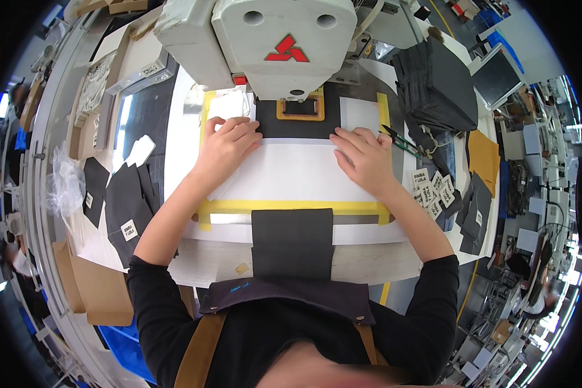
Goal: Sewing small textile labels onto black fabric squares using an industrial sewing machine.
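A flat black piece of material (304,130) lies under the head of a large white sewing machine (284,29). A small orange-yellow clamp frame (282,110) sits on it. My left hand (231,143) rests palm down, its fingertips at the piece's left edge. At the right edge, the fingers of my right hand (365,155) lie spread out and flat. Below the piece a white sheet (291,171) is bordered by yellow tape (291,206). Another black piece (292,242) lies over the table's front edge, between my forearms.
Green-handled snips (402,142) lie right of my right hand, near several loose pale labels (433,193). Behind them stands a stack of black pieces (433,84). More black pieces (128,197) lie to the left, below a cardboard tray (77,132). A monitor (496,76) stands at the far right.
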Available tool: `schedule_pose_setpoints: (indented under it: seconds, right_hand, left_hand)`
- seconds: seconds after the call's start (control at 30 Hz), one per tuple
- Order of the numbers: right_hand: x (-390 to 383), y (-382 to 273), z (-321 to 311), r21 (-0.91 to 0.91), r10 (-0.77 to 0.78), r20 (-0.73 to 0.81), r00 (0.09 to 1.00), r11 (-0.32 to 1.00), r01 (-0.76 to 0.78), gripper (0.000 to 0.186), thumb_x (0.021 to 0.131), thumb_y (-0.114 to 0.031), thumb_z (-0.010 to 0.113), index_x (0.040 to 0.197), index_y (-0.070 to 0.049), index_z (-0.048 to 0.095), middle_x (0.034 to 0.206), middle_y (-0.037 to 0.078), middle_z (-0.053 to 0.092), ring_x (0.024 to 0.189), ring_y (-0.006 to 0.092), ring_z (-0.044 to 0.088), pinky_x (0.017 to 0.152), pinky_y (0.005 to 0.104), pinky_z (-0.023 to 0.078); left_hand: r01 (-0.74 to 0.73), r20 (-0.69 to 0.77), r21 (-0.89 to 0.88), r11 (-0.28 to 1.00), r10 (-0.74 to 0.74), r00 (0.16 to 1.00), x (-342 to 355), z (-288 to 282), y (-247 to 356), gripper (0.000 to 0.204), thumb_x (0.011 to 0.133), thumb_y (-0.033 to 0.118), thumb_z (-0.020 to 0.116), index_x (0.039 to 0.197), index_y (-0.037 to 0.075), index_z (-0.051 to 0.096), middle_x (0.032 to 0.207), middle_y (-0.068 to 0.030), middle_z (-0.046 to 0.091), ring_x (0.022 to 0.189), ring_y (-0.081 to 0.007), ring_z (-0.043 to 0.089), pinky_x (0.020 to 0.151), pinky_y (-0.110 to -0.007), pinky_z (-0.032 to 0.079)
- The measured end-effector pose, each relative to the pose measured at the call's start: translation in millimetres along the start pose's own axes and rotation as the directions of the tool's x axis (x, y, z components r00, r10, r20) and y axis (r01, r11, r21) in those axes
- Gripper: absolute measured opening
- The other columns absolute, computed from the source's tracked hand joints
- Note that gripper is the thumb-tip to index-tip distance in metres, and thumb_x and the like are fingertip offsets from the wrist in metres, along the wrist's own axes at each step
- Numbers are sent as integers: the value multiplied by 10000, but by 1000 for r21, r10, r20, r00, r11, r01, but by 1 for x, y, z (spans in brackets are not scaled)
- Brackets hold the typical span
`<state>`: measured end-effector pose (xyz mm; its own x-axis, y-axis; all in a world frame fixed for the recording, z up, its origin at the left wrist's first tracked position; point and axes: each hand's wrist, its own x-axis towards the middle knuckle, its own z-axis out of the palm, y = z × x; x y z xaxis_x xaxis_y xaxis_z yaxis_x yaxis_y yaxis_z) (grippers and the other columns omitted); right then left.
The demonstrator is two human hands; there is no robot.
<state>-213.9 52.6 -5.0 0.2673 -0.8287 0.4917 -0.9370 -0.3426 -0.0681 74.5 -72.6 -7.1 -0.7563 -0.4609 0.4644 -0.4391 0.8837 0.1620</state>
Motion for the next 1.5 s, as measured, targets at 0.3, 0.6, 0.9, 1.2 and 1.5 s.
schedule_pose_setpoints:
  seconds: [0.3,0.6,0.9,1.2,1.5]
  right_hand:
    - [0,-1,0,-38,-21,-8,1000,999,21,312,771,-210,721,1066,-114,689,1099,-30,662,936,139,573,781,346,291]
    - [0,-3,3,-84,-48,-40,998,995,45,253,763,-197,712,1000,-113,680,1058,-31,650,948,123,558,828,357,291]
    - [1,-4,3,-79,-40,-26,999,996,38,271,753,-196,715,1011,-117,685,1077,-28,671,901,124,577,788,354,290]
    - [0,-5,2,-96,-47,-34,998,994,44,252,764,-185,704,1001,-106,675,1068,-13,658,918,115,562,825,357,302]
    - [-8,-10,-2,-126,0,29,1000,992,3,370,761,-210,706,1117,-116,674,1167,-26,663,939,114,568,784,348,288]
  left_hand:
    - [-20,33,43,999,19,999,-3,3,2,212,831,146,700,1041,125,712,1160,13,677,1120,-122,592,980,-413,360]
    - [-65,100,139,988,52,994,-8,-1,4,351,805,68,647,1153,107,674,1259,0,633,1177,-132,563,1018,-416,341]
    - [-16,98,95,995,7,995,-5,-5,8,315,812,83,680,1124,123,693,1228,14,651,1171,-146,566,1003,-405,343]
    - [-20,107,94,995,10,994,-4,-8,6,307,804,92,679,1109,128,696,1215,24,653,1170,-151,555,991,-407,362]
    - [-16,108,93,996,6,994,-6,-8,8,295,820,89,664,1112,118,692,1223,12,653,1147,-152,568,982,-392,367]
